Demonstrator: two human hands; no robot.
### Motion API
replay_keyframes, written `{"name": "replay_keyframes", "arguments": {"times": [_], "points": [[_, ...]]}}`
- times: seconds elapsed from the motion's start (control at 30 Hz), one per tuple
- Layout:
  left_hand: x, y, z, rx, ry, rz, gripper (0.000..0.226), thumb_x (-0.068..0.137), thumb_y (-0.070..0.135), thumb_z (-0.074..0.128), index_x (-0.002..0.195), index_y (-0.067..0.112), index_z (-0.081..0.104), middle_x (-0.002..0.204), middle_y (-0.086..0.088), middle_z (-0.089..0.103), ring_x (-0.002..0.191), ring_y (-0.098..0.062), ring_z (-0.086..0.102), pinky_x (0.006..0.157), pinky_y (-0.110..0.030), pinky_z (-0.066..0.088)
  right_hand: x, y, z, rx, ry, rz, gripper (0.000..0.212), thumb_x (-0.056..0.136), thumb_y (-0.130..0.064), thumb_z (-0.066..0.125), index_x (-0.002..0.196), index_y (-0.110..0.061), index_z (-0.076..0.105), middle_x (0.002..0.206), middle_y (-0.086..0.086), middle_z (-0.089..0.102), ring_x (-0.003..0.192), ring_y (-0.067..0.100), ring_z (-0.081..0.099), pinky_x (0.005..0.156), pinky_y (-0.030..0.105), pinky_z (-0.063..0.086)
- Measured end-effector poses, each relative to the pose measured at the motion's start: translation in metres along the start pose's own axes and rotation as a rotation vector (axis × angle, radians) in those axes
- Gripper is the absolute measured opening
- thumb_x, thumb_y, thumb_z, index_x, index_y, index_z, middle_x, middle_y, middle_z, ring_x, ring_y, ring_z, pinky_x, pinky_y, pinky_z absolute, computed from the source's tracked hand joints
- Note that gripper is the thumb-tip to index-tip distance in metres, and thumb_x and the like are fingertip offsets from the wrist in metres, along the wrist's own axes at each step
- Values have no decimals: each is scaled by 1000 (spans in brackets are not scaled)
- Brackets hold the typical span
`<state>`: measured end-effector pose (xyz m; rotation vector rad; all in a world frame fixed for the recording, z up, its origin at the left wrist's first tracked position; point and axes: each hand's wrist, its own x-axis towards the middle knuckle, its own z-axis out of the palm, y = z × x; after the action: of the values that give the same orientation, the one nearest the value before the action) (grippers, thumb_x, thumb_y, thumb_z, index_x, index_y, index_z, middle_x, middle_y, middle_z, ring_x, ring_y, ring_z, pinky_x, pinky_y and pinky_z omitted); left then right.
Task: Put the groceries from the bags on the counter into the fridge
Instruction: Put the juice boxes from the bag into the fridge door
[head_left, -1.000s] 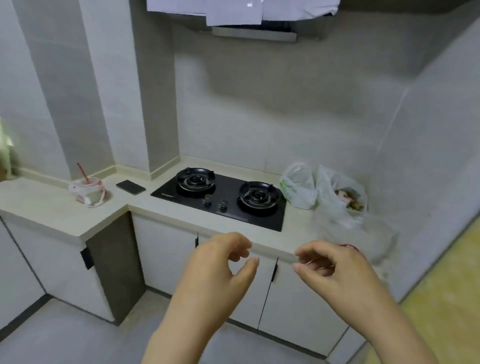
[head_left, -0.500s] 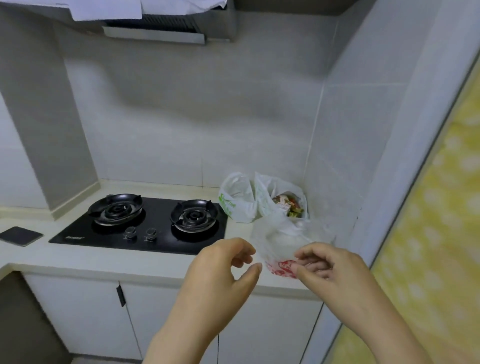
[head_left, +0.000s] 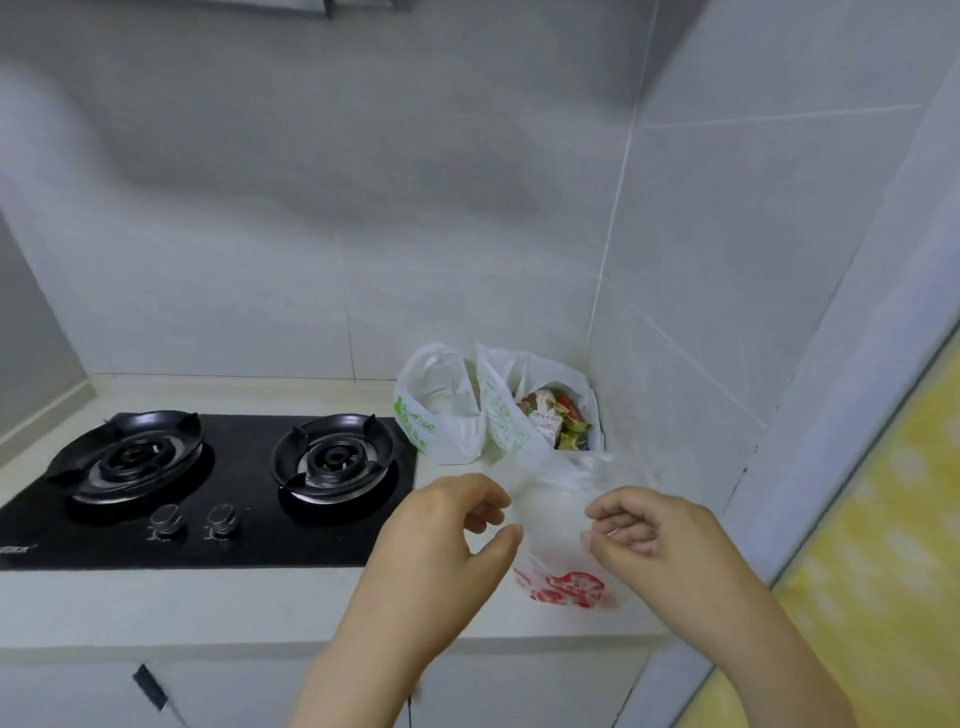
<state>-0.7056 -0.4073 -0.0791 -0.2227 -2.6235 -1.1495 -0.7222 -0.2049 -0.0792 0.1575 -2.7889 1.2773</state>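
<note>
left hand (head_left: 441, 540), right hand (head_left: 654, 540) moved up beside clear bag (head_left: 550, 499), counter (head_left: 260, 603) nearer

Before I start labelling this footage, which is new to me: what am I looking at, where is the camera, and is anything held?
No machine here: a person wears one wide-angle camera on the head, looking down at their own bare hands. The left hand and right hand flank a clear bag with red print on the counter; fingers curl at the plastic, but whether they pinch it is unclear. Behind stand a white bag with green print and an open white bag showing packets. A black stove lies left.
</note>
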Motion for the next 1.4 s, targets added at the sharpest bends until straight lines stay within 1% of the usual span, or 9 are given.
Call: {"name": "replay_keyframes", "arguments": {"times": [0.1, 0.2, 0.3, 0.47, 0.57, 0.83, 1.13, 1.27, 1.4], "points": [[41, -20, -4, -6, -17, 17, 16, 83, 35, 65, 98, 33, 65, 90, 20, 64, 86, 8, 57, 79, -17, 49, 36, -9, 8, 12, 21, 31, 12, 81, -25, 73, 91, -30, 70, 86, -12, 68, 78, -5, 63, 78, 17, 53], [78, -37, -6, -23, -51, 33, 16, 83, 36, 64, 99, 33, 65, 92, 21, 63, 87, 9, 57, 80, -17, 50, 68, -15, 16, 10, 41, 47, 11, 82, -25, 73, 91, -30, 70, 87, -12, 68, 79, -6, 63, 77, 14, 51], [110, -54, -2, -35, -92, 36, 15, 84, 37, 64, 99, 35, 64, 93, 21, 63, 88, 9, 57, 79, -16, 50, 93, -12, 26, 14, 64, 70, 11, 81, -26, 74, 89, -32, 70, 86, -12, 69, 78, -5, 64, 77, 16, 53], [151, -78, 19, -47, -155, 14, 14, 83, 37, 65, 97, 34, 64, 92, 19, 64, 87, 8, 58, 79, -16, 49, 136, 8, 32, -23, 25, 113, 11, 81, -28, 74, 90, -32, 69, 89, -13, 70, 77, -8, 64, 67, 4, 45], [182, -88, 34, -42, -182, 3, 15, 83, 36, 65, 98, 33, 64, 91, 19, 64, 86, 7, 58, 81, -18, 50, 169, 23, 32, -23, 28, 130, 11, 82, -28, 73, 92, -30, 69, 90, -14, 69, 77, -10, 63, 65, 2, 43], [262, -96, 83, 22, -176, -61, 18, 84, 33, 64, 102, 32, 64, 92, 18, 64, 87, 5, 58, 84, -22, 50, 269, 74, 21, 4, -25, 139, 10, 81, -28, 73, 90, -30, 70, 92, -14, 70, 81, -5, 65, 74, 17, 51], [321, -115, 140, 65, -225, -122, 17, 85, 32, 63, 102, 30, 64, 94, 17, 63, 88, 2, 59, 84, -23, 50, 348, 129, 22, -1, -106, 167, 10, 82, -22, 72, 86, -30, 68, 84, -17, 68, 78, -3, 65, 69, 18, 52], [346, -128, 160, 70, -249, -108, 17, 86, 29, 62, 103, 29, 64, 95, 17, 62, 87, 1, 59, 84, -26, 51, 369, 148, 32, -30, -129, 197, 11, 84, -25, 71, 94, -26, 69, 93, -14, 69, 81, -2, 64, 71, 19, 52], [373, -143, 181, 76, -305, -38, 21, 86, 27, 61, 106, 25, 63, 97, 14, 62, 88, 0, 58, 84, -26, 50, 387, 160, 43, -57, -157, 244, 18, 84, -28, 71, 102, -26, 69, 96, -16, 65, 85, -5, 60, 69, 14, 47]]}}
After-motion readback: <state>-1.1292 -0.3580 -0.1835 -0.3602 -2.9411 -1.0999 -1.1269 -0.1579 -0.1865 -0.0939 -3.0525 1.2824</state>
